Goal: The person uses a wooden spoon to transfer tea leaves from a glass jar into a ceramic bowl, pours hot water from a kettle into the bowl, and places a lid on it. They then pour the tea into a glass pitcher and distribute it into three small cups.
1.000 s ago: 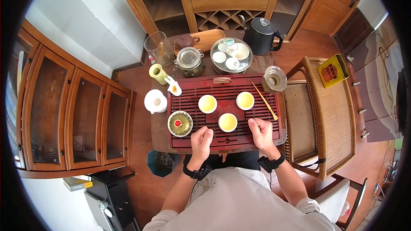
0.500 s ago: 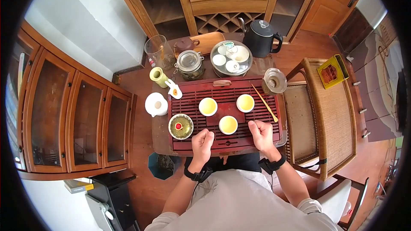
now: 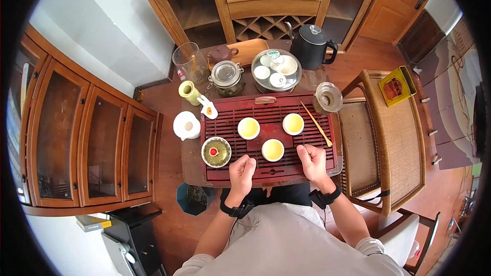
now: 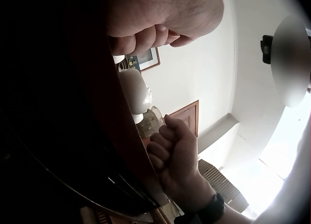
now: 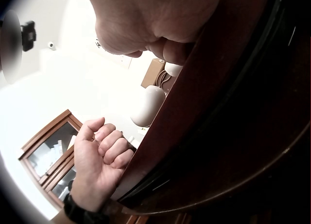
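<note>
My left hand point(image 3: 241, 174) is a fist at the front edge of the dark red slatted tea tray point(image 3: 286, 169), thumb on top, holding nothing. To its right, my right hand point(image 3: 313, 163) makes a matching fist over the same edge. Three white cups with yellow tea stand on the tray: a left cup point(image 3: 248, 128), a right cup point(image 3: 293, 123) and a front cup point(image 3: 272, 150) between the fists. Left of my left hand sits a lidded bowl point(image 3: 216, 152) with a red knob. In both wrist views the fingers are curled into the palms.
A thin wooden stick point(image 3: 317, 125) lies on the tray's right side. Behind stand a glass jar point(image 3: 226, 75), a lidded steel bowl point(image 3: 276, 71) and a black kettle point(image 3: 313, 46). A white pitcher point(image 3: 186, 125) is at left, a glass strainer cup point(image 3: 328, 97) at right.
The view shifted slightly between the first frame and the second, so the tray sits a little lower. Both fists and the cups keep their places.
</note>
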A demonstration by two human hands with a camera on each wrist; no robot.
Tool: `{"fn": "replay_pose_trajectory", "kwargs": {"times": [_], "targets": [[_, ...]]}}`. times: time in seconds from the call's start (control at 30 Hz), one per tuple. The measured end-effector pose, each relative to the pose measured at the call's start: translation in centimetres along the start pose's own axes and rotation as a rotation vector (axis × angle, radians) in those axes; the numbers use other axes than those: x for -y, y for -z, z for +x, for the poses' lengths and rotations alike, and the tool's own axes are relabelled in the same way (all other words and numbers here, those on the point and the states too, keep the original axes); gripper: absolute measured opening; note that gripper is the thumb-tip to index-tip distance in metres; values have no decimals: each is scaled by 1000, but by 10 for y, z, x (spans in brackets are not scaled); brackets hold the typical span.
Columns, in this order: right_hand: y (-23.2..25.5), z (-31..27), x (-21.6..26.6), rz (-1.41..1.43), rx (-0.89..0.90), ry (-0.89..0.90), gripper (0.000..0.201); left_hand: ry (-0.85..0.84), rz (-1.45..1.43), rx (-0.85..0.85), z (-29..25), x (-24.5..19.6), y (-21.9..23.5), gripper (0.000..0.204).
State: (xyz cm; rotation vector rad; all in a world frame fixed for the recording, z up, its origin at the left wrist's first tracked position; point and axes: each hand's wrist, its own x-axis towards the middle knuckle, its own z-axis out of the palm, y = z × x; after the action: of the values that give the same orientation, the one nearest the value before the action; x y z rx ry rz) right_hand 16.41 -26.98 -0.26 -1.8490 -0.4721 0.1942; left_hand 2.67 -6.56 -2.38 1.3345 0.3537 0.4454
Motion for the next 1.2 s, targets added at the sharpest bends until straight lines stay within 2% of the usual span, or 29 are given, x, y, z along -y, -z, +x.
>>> {"fn": "replay_pose_trajectory", "kwargs": {"times": [1.2], "targets": [[-1, -1, -7, 7, -12, 7, 50, -4, -8, -5, -1, 8, 4, 42]]}}
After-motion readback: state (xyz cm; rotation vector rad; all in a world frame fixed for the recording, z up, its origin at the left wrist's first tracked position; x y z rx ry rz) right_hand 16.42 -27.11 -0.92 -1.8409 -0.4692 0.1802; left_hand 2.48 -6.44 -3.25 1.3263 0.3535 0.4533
